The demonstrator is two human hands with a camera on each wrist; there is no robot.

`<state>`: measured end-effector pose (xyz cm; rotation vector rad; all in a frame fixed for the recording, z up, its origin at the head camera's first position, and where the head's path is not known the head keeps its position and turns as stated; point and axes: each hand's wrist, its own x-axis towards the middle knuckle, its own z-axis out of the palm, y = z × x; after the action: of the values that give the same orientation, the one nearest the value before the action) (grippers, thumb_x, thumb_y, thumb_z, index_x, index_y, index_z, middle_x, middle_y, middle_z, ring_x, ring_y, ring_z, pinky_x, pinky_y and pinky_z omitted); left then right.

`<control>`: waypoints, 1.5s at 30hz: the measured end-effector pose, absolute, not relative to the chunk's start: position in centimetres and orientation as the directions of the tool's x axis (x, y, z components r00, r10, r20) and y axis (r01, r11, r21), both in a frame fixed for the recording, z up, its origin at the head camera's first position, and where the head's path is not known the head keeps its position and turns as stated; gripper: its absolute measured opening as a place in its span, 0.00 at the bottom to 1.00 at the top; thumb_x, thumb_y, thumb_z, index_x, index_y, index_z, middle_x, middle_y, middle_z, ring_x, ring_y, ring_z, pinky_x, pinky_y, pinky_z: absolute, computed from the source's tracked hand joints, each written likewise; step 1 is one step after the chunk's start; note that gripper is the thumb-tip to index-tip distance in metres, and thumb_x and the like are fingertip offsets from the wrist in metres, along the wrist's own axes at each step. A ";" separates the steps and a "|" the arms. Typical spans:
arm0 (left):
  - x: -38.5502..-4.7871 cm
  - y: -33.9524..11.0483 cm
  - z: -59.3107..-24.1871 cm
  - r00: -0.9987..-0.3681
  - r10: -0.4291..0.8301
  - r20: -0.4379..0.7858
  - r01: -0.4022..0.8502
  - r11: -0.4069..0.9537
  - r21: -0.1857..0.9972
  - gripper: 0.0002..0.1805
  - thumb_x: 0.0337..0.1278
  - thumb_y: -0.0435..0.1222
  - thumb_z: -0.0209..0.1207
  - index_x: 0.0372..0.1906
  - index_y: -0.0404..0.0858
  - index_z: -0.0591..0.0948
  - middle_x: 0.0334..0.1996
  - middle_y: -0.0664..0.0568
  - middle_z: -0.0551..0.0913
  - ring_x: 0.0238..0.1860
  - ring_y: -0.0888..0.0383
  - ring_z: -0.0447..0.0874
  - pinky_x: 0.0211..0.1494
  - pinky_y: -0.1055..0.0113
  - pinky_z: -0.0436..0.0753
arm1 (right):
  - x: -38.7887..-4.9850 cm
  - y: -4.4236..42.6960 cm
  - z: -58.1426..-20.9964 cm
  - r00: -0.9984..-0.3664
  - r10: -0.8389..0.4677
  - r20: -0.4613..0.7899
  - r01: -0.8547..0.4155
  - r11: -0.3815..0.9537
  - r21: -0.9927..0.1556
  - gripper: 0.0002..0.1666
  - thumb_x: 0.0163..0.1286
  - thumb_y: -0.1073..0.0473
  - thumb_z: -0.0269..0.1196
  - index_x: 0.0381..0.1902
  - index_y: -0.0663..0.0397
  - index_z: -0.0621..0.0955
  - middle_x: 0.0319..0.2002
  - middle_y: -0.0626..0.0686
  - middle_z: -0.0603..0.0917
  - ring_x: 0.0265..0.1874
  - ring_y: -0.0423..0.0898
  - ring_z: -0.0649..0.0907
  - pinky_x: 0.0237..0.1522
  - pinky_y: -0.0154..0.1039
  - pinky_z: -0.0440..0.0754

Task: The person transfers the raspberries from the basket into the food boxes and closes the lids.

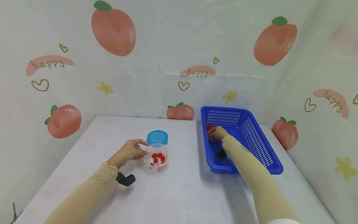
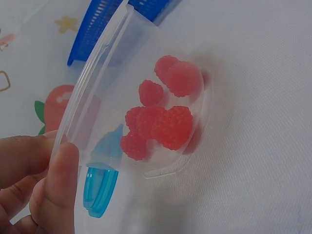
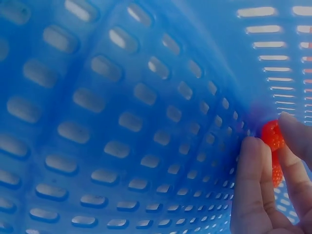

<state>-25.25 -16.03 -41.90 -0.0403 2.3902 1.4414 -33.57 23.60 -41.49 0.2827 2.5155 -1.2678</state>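
My left hand pinches the rim of a clear plastic tub, thumb on one side and fingers on the other. Several red raspberries lie on the tub's bottom. Over on the right, my right hand reaches into a blue slotted basket near its left wall. In the right wrist view, its thumb and fingers pinch a raspberry. Another raspberry shows just below, partly hidden by the fingers.
Just behind the tub, a blue lid lies flat on the white table. A patterned cloth backdrop rises behind the table and at both sides. Table surface separates the tub from the basket.
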 end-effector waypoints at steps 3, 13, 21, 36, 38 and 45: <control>-25.2 -16.0 -41.9 -0.939 0.157 -0.307 -0.197 0.485 0.852 0.24 0.54 0.33 0.67 0.57 0.36 0.76 0.26 0.47 0.77 0.23 0.57 0.80 0.33 0.69 0.85 | -33.5 23.6 -41.5 -0.932 0.036 -0.361 0.313 0.584 -0.749 0.14 0.61 0.73 0.63 0.46 0.68 0.79 0.38 0.56 0.81 0.34 0.46 0.83 0.45 0.40 0.85; -25.1 -16.1 -41.6 -0.935 0.181 -0.306 -0.191 0.470 0.862 0.24 0.54 0.33 0.67 0.57 0.35 0.76 0.25 0.48 0.77 0.24 0.57 0.80 0.34 0.69 0.85 | -33.0 23.7 -40.7 -0.939 0.032 -0.342 0.302 0.552 -0.777 0.13 0.63 0.73 0.60 0.47 0.70 0.79 0.35 0.56 0.82 0.30 0.44 0.82 0.44 0.41 0.85; -25.2 -16.1 -41.5 -0.933 0.185 -0.308 -0.190 0.474 0.860 0.24 0.55 0.32 0.66 0.58 0.34 0.75 0.25 0.48 0.77 0.24 0.58 0.80 0.34 0.69 0.85 | -33.2 25.2 -39.3 -0.950 -0.040 -0.310 0.262 0.442 -0.858 0.20 0.69 0.69 0.58 0.58 0.72 0.73 0.52 0.64 0.78 0.34 0.41 0.83 0.55 0.43 0.81; -25.3 -16.2 -41.8 -0.936 0.187 -0.297 -0.177 0.479 0.860 0.24 0.55 0.33 0.66 0.57 0.35 0.76 0.27 0.47 0.77 0.25 0.56 0.80 0.35 0.68 0.86 | -30.2 25.4 -34.8 -0.971 -0.124 -0.204 0.185 0.146 -0.972 0.21 0.71 0.66 0.57 0.60 0.64 0.71 0.47 0.53 0.78 0.41 0.40 0.84 0.62 0.43 0.75; -25.3 -16.2 -41.8 -0.937 0.185 -0.296 -0.176 0.482 0.858 0.24 0.55 0.33 0.66 0.57 0.35 0.76 0.28 0.46 0.77 0.26 0.56 0.80 0.35 0.68 0.86 | -29.3 25.0 -34.3 -0.976 -0.129 -0.178 0.163 0.118 -0.980 0.19 0.71 0.65 0.58 0.58 0.61 0.72 0.48 0.54 0.78 0.43 0.40 0.84 0.61 0.42 0.77; -25.3 -16.1 -41.8 -0.937 0.174 -0.302 -0.184 0.487 0.854 0.24 0.54 0.33 0.66 0.57 0.35 0.76 0.27 0.47 0.77 0.25 0.56 0.80 0.34 0.68 0.86 | -26.3 23.1 -32.5 -0.983 -0.161 -0.088 0.088 0.004 -0.996 0.16 0.68 0.64 0.61 0.54 0.57 0.76 0.45 0.51 0.81 0.43 0.41 0.84 0.52 0.34 0.82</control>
<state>-25.26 -16.12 -41.82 -0.0083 2.3883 1.4341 -26.31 23.14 -32.47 -0.0764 2.0922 -2.0994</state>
